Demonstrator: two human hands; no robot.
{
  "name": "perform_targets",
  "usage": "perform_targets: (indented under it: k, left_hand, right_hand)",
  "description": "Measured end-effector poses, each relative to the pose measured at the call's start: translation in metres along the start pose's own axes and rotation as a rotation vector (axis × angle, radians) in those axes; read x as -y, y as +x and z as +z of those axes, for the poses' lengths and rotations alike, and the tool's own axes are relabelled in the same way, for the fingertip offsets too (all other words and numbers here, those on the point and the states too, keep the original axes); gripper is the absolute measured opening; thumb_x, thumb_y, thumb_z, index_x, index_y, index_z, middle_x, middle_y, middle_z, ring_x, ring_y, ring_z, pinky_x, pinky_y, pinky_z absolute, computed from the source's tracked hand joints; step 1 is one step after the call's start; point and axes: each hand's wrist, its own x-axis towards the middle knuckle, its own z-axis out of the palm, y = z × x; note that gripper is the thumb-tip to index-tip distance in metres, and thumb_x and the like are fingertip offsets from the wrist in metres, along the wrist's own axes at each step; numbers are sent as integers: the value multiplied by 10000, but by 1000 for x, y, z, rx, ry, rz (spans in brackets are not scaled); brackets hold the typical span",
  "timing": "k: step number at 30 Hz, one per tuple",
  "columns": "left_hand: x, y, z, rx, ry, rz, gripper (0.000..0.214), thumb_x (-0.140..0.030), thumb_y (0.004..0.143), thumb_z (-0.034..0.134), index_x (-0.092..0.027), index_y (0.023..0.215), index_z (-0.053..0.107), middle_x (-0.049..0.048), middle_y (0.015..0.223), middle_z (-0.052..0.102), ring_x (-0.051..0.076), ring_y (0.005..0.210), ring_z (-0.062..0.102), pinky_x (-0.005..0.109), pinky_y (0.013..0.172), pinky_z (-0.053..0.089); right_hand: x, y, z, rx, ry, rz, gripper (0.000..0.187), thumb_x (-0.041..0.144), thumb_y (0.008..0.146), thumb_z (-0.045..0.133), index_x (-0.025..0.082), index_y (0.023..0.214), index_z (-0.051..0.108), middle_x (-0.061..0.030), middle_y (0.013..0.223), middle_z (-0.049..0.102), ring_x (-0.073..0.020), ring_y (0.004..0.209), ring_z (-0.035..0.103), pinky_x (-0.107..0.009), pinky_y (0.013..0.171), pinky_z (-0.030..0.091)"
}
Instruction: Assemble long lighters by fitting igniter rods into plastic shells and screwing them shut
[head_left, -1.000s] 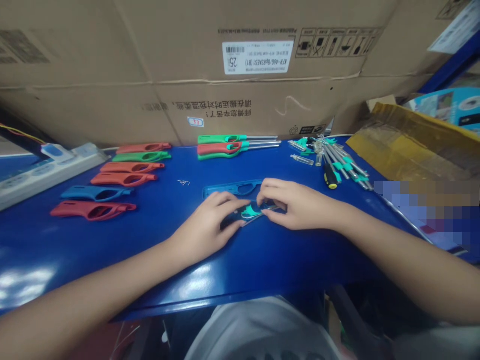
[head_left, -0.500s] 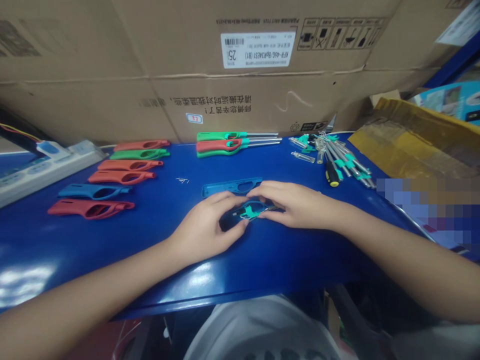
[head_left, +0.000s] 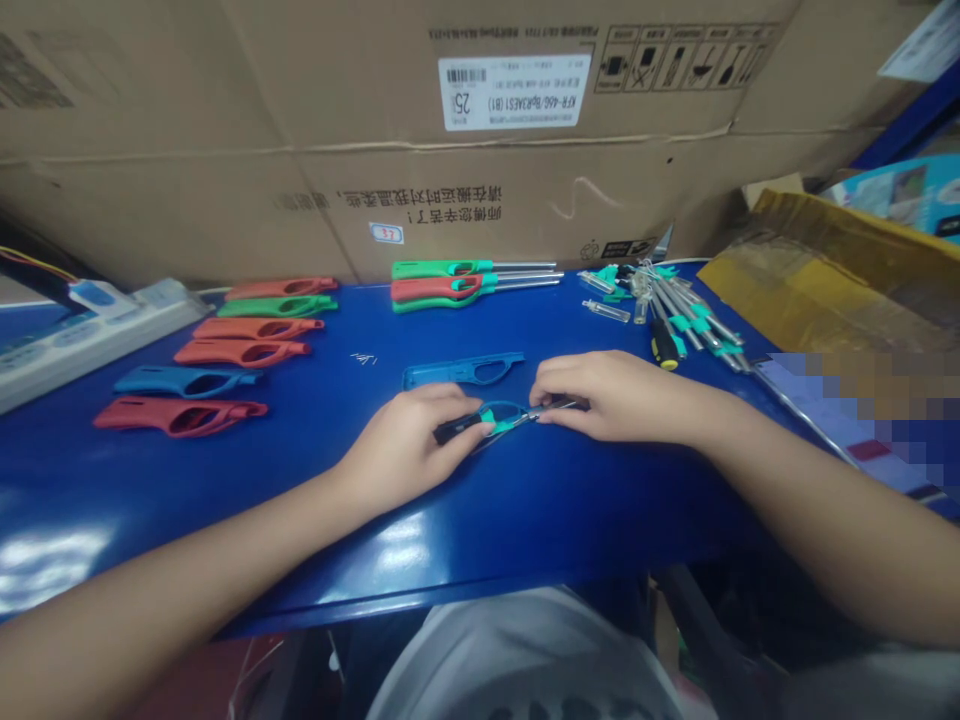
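Spread slightly since earlier; well clear of bench edge (head_left: 390, 603), lower centre; pinching, palms-down, lighter assembly (head_left: 501, 426) with left hand (head_left: 409, 430), metal rod (head_left: 556, 405) with right hand (head_left: 600, 395).

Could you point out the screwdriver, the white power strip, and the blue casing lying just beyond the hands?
Screwdriver (head_left: 663, 344): head view, on its dark handle.
White power strip (head_left: 94, 339): head view, middle of its body.
Blue casing (head_left: 448, 373): head view, on its wider body.

Part-assembled lighter (head_left: 504, 405), open: blue trigger-guard loop, teal-green trigger (head_left: 498, 427) at its base, black inner section (head_left: 448, 430) leftward, slim silver tube (head_left: 529, 414) rightward. Runs roughly left to right, gripped at both ends, above blue tabletop (head_left: 480, 520); much covered.
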Motion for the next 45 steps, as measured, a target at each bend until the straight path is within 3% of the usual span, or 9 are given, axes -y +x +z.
perform_targets:
  k: [6,14,19,23,27,31,38,45]
  left_hand:
    - [-1,0,1,6,16,12,229,-333,997,587,-183,1028,758,54,949,719,191,883,676,276,747,515]
    - [-4,-3,-2,6,472,173,390,-330,1042,456,-136,1299,678,121,1054,700,272,939,650,432,843,549]
    - [-2,-2,-6,12,381,196,407,-271,1033,466,-151,1399,597,132,1209,679,272,1045,653,437,908,551]
    - [1,-3,-6,5,310,208,391,-229,1010,500,-180,1385,596,114,1266,672,259,1101,651,419,940,550]
    - [1,-2,-8,39,267,206,341,-226,982,536,-192,1309,626,107,1240,679,266,1127,639,434,978,531]
    - [-1,-1,-9,81,236,209,281,-219,966,553,-186,1234,631,96,1198,691,262,1122,633,426,980,519]
    - [3,-2,-7,98,155,251,237,-194,1007,509,-198,1185,665,90,1191,679,232,1126,616,386,995,508]
    - [5,-1,-6,79,160,271,259,-209,1016,513,-208,1192,703,103,1189,681,235,1110,625,393,973,525]
  right_hand:
    - [2,4,1,3,-8,46,66,194,928,619,200,907,682,-16,947,726,-163,809,644,-261,665,375]
    - [2,-1,-6,40,16,53,61,209,920,624,208,922,684,-22,979,716,-169,841,636,-270,689,402]
    - [-6,-6,-11,57,-3,62,86,234,921,623,224,961,699,-30,996,713,-185,850,646,-288,697,434]
    - [-7,-6,-11,-26,-3,9,153,295,938,632,215,1062,674,-57,1091,684,-205,935,652,-311,779,477]
    - [0,-1,1,-127,29,-102,177,302,961,615,222,1114,654,-62,1175,655,-194,1001,652,-297,815,490]
    - [6,6,17,-130,-51,-150,191,303,981,589,232,1139,667,-67,1219,649,-193,977,663,-292,763,489]
    - [5,10,22,-153,98,-146,127,211,979,562,219,1051,666,-56,1122,679,-180,977,656,-279,784,487]
    - [5,9,17,-145,220,-62,92,187,957,575,199,1017,645,-20,954,681,-116,718,570,-241,660,424]
